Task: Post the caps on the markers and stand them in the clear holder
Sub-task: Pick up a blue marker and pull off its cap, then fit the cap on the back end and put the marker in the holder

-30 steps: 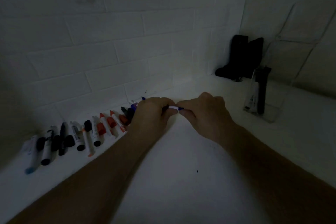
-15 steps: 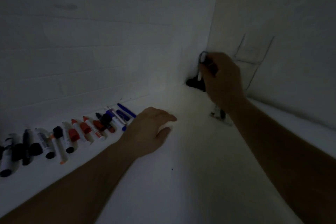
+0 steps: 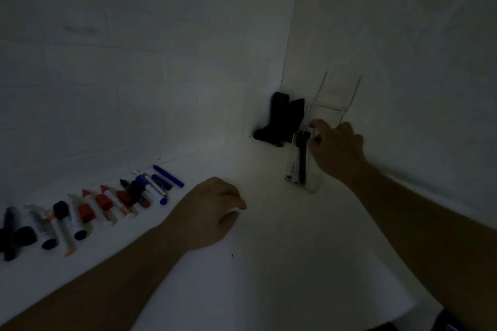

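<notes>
The clear holder stands on the white table near the right wall, with a black marker and a white-bodied one upright inside. My right hand is at the holder's top rim, thumb and forefinger curled together as if pinching the end of a marker, which the dim light and my hand mostly hide. My left hand rests on the table with loosely curled fingers, holding nothing. Just left of it lies a row of markers and loose caps, ending in a blue marker.
A black object stands in the corner behind the holder. A taller clear acrylic stand leans at the right wall. Tiled walls close off the back and right. The table's front edge runs at lower right.
My hands parted after pressing a cap on. The right hand carried the marker up and right, then down to the holder's rim. The left hand settled on the table.
</notes>
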Action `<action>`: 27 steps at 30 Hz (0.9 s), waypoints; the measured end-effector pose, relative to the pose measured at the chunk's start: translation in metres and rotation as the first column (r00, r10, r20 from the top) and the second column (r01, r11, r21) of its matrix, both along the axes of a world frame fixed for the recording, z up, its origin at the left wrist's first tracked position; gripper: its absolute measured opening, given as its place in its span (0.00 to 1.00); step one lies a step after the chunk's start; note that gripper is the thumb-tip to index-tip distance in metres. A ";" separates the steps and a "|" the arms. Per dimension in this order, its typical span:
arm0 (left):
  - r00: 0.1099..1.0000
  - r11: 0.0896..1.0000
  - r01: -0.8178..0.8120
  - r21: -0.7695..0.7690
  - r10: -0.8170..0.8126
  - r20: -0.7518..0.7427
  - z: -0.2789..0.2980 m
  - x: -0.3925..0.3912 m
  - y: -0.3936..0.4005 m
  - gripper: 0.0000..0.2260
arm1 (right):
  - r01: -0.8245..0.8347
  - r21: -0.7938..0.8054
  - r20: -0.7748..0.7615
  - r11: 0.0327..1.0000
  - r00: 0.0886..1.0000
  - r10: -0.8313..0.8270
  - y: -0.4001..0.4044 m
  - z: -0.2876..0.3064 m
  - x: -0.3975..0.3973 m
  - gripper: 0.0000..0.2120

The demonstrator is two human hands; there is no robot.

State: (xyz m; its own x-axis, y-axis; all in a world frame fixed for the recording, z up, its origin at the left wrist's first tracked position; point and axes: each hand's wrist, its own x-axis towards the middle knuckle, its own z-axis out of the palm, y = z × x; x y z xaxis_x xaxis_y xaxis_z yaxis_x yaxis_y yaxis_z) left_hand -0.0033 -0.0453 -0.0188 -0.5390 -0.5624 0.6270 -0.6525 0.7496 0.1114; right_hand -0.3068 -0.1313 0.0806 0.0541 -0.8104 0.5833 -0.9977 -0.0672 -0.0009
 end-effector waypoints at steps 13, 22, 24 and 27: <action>1.000 1.000 -0.006 0.011 0.006 0.008 -0.001 0.001 -0.001 0.08 | -0.023 0.052 -0.068 0.998 0.997 0.026 0.012 -0.003 0.003 0.24; 0.981 0.983 -0.180 -0.027 0.178 -0.083 0.014 0.034 -0.011 0.17 | -0.509 0.004 0.126 0.861 0.854 0.505 0.015 -0.067 0.109 0.21; 0.910 0.916 -0.401 -0.008 0.397 -0.118 0.027 0.055 -0.012 0.20 | -0.609 0.122 0.220 0.784 0.787 0.577 0.011 -0.083 0.141 0.21; 0.713 0.720 -0.694 -0.002 0.688 -0.137 0.044 0.085 -0.007 0.21 | -0.744 0.182 0.304 0.642 0.664 0.683 0.007 -0.092 0.186 0.20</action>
